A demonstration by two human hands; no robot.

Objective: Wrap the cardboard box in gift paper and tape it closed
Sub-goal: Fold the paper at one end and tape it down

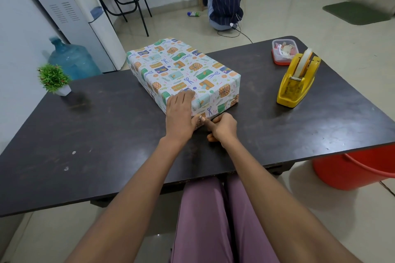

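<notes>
Head view: wrapped box (183, 70) lies mid-table (106, 134). Left hand (179, 113) flat, fingers straight, pressing the box's near corner. Right hand (222, 128) curled, pinching the paper flap at the near end. Tape dispenser (297, 83) stands to the right, apart.

left hand (179, 111) flat, fingers straight; right hand (223, 129) curled, thumb extended.

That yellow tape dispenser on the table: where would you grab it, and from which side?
Grip the tape dispenser across its narrow yellow body, just behind the roll, coming from above. It stands upright and apart from the plastic container, with both flat sides free.
</notes>
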